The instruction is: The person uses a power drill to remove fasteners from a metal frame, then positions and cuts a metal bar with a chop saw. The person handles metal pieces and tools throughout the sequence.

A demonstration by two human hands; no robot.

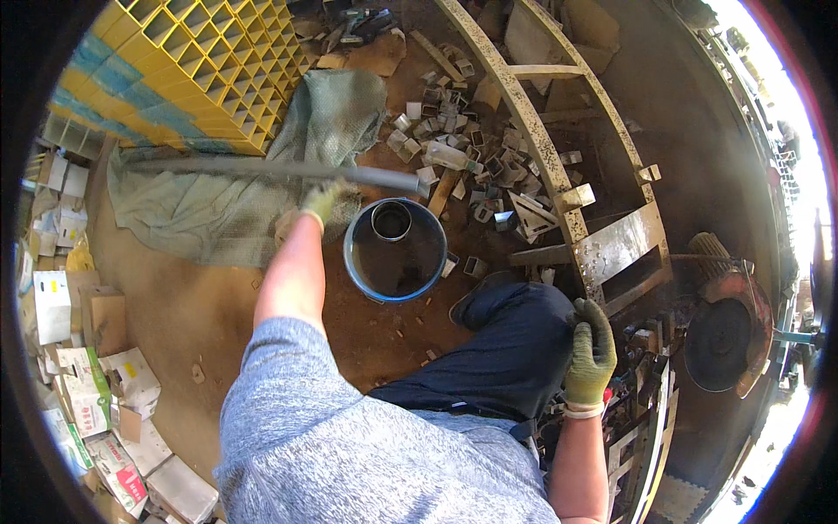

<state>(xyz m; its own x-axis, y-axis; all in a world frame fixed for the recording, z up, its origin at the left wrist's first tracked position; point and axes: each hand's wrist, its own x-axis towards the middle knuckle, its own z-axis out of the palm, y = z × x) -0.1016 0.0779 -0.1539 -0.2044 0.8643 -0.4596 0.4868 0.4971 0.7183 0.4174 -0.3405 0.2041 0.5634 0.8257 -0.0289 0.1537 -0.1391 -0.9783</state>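
My left hand point(321, 203), in a yellow-green glove, is raised in front of me and smeared by motion. Its fingertips overlap a long grey pipe point(384, 177), whose left end is also blurred; whether they grip it I cannot tell. The pipe's right end lies just beyond a round blue-rimmed bucket point(349, 262) with dark contents. Inside the bucket sits a smaller cylindrical container point(391, 236). Beside my right knee is my right hand point(592, 354), gloved likewise, fingers up and loosely apart, holding nothing visible.
A yellow stack of square tubes point(209, 61) stands back left, beside a crumpled green sheet point(201, 218). Short tube offcuts point(454, 140) litter the floor ahead. A curved ladder-like metal frame point(524, 105) spans the right; cartons point(113, 384) line the left. A round dark disc machine point(720, 345) stands far right.
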